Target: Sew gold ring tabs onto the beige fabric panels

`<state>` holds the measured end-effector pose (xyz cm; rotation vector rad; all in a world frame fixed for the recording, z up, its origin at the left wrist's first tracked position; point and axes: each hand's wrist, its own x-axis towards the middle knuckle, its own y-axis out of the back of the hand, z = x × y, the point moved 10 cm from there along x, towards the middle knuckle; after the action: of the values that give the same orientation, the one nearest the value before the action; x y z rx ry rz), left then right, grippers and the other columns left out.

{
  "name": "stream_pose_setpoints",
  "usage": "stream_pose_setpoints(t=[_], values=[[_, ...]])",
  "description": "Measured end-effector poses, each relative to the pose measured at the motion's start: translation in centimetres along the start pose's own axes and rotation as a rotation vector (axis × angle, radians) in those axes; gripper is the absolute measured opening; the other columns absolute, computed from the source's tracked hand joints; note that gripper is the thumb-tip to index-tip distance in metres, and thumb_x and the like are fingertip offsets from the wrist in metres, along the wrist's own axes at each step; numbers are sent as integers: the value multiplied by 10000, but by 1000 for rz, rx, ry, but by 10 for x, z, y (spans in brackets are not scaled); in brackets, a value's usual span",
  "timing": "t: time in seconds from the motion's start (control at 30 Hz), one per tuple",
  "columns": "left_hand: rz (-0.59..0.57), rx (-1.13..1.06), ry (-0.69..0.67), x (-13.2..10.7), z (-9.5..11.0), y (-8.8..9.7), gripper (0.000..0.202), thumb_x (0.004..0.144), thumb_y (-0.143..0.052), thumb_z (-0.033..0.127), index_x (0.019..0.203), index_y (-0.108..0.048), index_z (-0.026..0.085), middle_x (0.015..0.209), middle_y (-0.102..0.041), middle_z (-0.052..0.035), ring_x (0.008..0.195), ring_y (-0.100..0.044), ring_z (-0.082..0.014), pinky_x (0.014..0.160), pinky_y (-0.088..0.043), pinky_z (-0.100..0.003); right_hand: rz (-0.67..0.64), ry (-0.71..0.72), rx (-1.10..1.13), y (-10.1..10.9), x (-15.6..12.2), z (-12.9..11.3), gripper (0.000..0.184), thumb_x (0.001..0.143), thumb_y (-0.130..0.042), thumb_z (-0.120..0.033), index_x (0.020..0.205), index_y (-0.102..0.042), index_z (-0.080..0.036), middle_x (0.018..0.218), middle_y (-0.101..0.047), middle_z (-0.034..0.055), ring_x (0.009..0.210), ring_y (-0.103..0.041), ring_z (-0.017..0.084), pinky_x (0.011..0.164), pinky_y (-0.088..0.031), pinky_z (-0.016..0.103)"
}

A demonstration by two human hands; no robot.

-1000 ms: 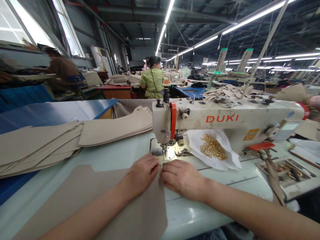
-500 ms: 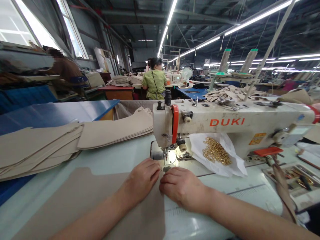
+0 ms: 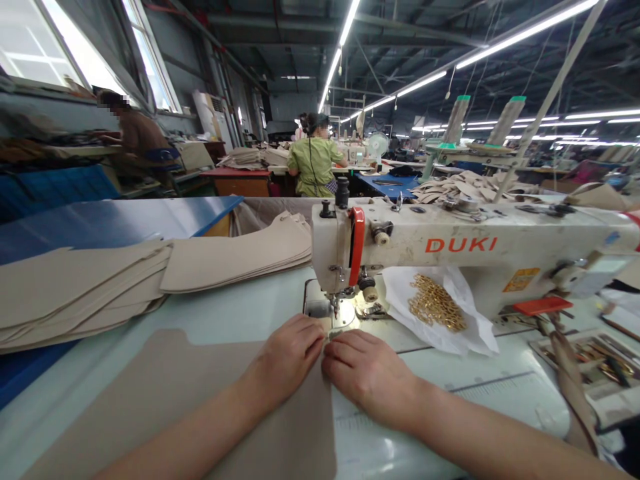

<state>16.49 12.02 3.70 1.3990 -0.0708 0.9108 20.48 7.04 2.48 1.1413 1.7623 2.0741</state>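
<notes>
In the head view, a beige panel (image 3: 200,373) lies flat on the pale counter (image 3: 245,307), its right-hand edge running up towards the needle of the sewing machine (image 3: 400,243). The left hand (image 3: 285,353) rests on that edge and the right hand (image 3: 373,377) sits just beside it, the fingers (image 3: 345,353) of both curled nearly closed, though what they pinch underneath is hidden. Gold metal pieces (image 3: 437,303) lie on white paper (image 3: 483,337) under the machine's arm.
</notes>
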Motion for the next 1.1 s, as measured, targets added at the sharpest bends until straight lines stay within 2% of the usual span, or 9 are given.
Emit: stream_pose_setpoints(t=[0.17, 0.57, 0.83, 1.1], values=[[-4, -13, 23, -2, -3, -1, 191, 861, -484, 114, 718, -592, 179, 745, -649, -35, 719, -574, -166, 671, -493, -282, -10, -75, -22, -1, 4, 6, 125, 924, -488, -166, 906, -604, -121, 922, -631, 80, 913, -542, 198, 845, -448, 330], [23, -57, 30, -2, -2, 4, 180, 870, -474, 120, 779, -619, 179, 795, -678, -36, 762, -607, -167, 707, -516, -288, -95, -60, -44, -7, 8, 8, 49, 872, -585, -173, 865, -604, -128, 917, -642, 65, 906, -549, 196, 838, -446, 323], [40, -82, 59, 19, -11, -9, 157, 854, -505, 117, 796, -632, 189, 814, -700, -25, 786, -629, -163, 735, -531, -289, -150, -82, -70, -5, 6, 33, 57, 886, -572, -189, 895, -596, -138, 933, -650, 60, 918, -548, 188, 827, -443, 321], [82, -41, 44, 27, -23, -13, 176, 853, -502, 112, 784, -646, 188, 814, -713, -26, 792, -645, -163, 752, -540, -282, -106, -117, -35, -7, 7, 49, 91, 868, -591, -159, 953, -592, -129, 980, -656, 78, 967, -562, 203, 830, -462, 324]])
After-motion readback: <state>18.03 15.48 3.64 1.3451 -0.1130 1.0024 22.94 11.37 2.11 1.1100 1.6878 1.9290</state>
